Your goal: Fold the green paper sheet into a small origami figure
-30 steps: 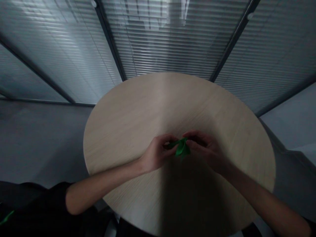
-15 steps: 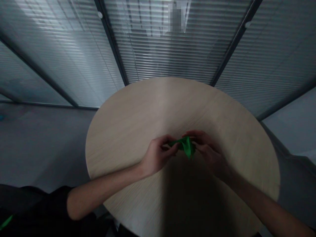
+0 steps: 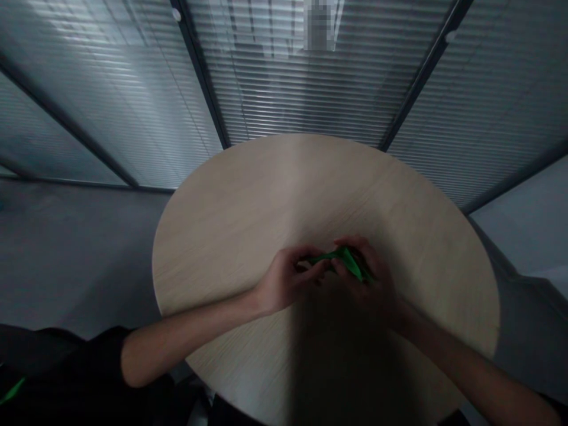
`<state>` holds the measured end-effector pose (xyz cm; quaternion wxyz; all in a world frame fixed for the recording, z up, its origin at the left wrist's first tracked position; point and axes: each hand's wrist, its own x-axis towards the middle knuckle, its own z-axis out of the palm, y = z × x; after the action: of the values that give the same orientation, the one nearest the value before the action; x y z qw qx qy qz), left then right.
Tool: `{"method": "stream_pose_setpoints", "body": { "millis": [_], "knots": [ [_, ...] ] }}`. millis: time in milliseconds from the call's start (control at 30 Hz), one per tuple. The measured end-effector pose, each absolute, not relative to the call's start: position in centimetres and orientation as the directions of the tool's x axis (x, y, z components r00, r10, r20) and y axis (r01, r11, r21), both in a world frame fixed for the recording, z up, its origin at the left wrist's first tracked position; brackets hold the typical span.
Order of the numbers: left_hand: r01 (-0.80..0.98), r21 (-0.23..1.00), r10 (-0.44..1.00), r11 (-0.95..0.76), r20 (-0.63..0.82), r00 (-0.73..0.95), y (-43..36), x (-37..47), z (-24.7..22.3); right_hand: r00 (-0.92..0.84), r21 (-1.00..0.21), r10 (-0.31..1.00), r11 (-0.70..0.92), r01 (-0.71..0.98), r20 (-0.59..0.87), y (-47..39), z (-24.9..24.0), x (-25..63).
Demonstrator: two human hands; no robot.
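Observation:
A small green folded piece (image 3: 350, 262), thin like paper, is held between both hands over the round wooden table (image 3: 248, 195). My left hand (image 3: 286, 278) pinches its narrow left end between thumb and fingers. Around its wider right part, the fingers and thumb of my right hand (image 3: 370, 281) are closed. The fingers cover some of the piece, so its full shape is hidden.
Beyond the table's far edge stand glass panels with blinds (image 3: 284, 89) and dark frames. Grey floor (image 3: 89, 248) shows at the left. A green strip (image 3: 12, 390) lies on dark fabric at the lower left.
My right hand has shifted slightly left and closed further round the green piece, whose wider part now tilts to the right. My left hand keeps its pinch.

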<state>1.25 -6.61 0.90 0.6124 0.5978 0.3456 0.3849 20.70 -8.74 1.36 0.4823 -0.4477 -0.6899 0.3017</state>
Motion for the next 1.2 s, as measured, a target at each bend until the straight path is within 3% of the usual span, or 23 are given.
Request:
{"method": "stream_pose_setpoints", "body": {
  "millis": [533, 833, 1200],
  "knots": [
    [0.009, 0.992, 0.881, -0.124, 0.106, 0.461, -6.75, 1.11, 1.07, -0.105, -0.742, 0.841, 0.521, 0.422, 0.531, -8.75, 1.8, 20.99],
    [0.012, 0.99, 0.867, -0.14, 0.116, 0.485, -6.8, 0.92, 1.28, -0.029, -0.812, 0.86, 0.491, 0.316, 0.509, -8.66, 1.72, 20.92],
    [0.019, 0.991, 0.854, -0.135, 0.106, 0.509, -6.78, 0.78, 1.39, -0.019, -0.81, 0.866, 0.475, 0.345, 0.499, -8.7, 1.68, 21.1]
  ]
}}
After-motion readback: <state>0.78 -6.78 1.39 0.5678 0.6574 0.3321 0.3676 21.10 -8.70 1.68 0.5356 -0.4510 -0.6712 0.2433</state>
